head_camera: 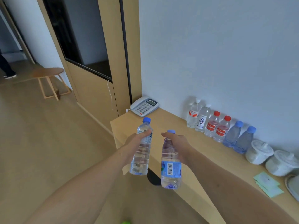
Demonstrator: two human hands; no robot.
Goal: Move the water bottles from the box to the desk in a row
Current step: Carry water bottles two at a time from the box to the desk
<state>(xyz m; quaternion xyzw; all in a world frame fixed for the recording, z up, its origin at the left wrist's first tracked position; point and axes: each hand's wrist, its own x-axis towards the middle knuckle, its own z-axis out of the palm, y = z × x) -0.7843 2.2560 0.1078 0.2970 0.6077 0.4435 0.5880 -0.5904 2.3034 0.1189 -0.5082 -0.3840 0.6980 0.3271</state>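
Observation:
My left hand (137, 141) grips a clear water bottle with a blue cap (140, 159) around its upper part, holding it in the air just off the desk's left end. My right hand (176, 143) holds a second blue-capped bottle with a blue label (170, 168) by its neck, above the desk's front edge. Along the wall on the wooden desk (169, 125) stands a row of several bottles: two with white caps (198, 117), two with red caps (216, 126), two blue ones (238, 138). The box is out of view.
A grey telephone (144, 106) sits at the desk's far left corner. Two white lidded cups (271, 159), green paper packets (267, 185) and a tray edge (292, 186) lie to the right. A small wooden side table (50, 78) stands on the floor at left.

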